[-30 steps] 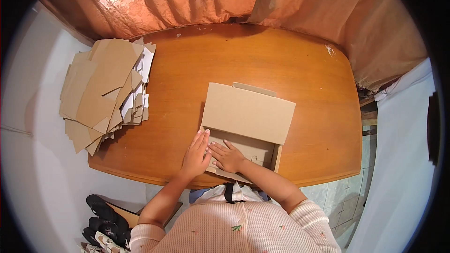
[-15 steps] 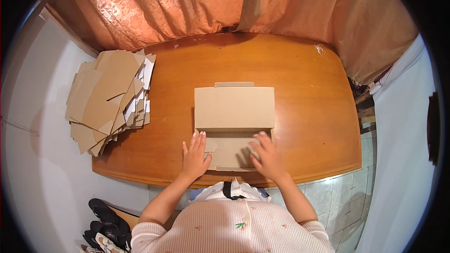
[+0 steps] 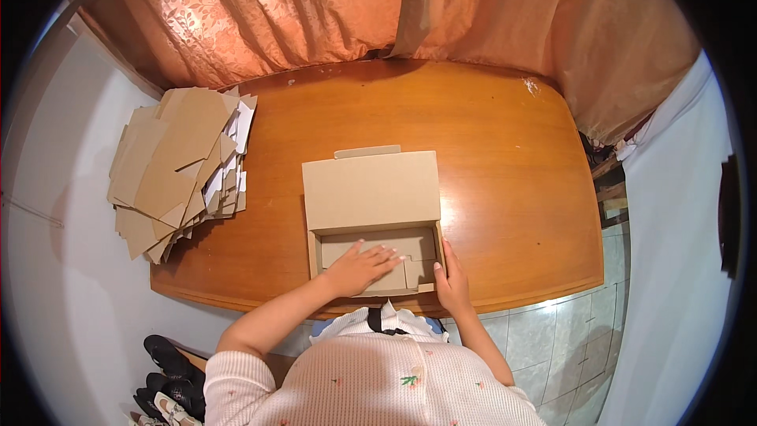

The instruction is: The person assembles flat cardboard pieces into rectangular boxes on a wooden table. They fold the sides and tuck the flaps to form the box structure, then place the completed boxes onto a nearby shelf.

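A brown cardboard box [image 3: 371, 193] stands near the front edge of the table, its lid tilted up at the back with a narrow tuck flap along the far edge. Flat and stretched out, my left hand [image 3: 361, 270] reaches over the front of the box, its fingers pointing right above the bottom panels. It holds nothing; whether the palm presses on the cardboard I cannot tell. At the right side wall, my right hand [image 3: 453, 282] grips the box, thumb on the inner side and fingers along the outside. A small flap shows at the front right corner.
A tall, uneven stack of flattened cardboard pieces [image 3: 177, 162] occupies the left end of the wooden table [image 3: 520, 205]. Orange curtains [image 3: 276, 8] hang behind it, and a white cloth [image 3: 670, 213] hangs at the right. Shoes [image 3: 169, 379] lie at the lower left.
The box has shifted left and turned slightly. My left hand has moved from the left wall to over the box's front, while my right hand has gone from above the inside to the right wall.
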Available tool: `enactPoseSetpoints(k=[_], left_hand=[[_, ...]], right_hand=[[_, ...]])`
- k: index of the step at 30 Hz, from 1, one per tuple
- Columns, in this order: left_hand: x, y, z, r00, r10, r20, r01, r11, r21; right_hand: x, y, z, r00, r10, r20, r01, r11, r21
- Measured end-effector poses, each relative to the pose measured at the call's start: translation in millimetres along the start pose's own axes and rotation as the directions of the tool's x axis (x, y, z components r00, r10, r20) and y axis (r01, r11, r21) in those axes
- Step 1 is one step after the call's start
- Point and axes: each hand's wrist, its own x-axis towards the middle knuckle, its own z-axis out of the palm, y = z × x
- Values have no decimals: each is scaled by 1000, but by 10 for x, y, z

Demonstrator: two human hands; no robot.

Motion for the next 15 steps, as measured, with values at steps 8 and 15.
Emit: enactPoseSetpoints(k=[8, 15], left_hand=[[472, -120, 509, 949, 278, 148, -277, 960, -28], [537, -163, 713, 958, 259, 123, -256, 966, -41]], right_hand=[[48, -34, 45, 1000, -24, 5, 24, 1000, 12], [28, 27, 69, 1000, -13, -17, 14, 999, 46]])
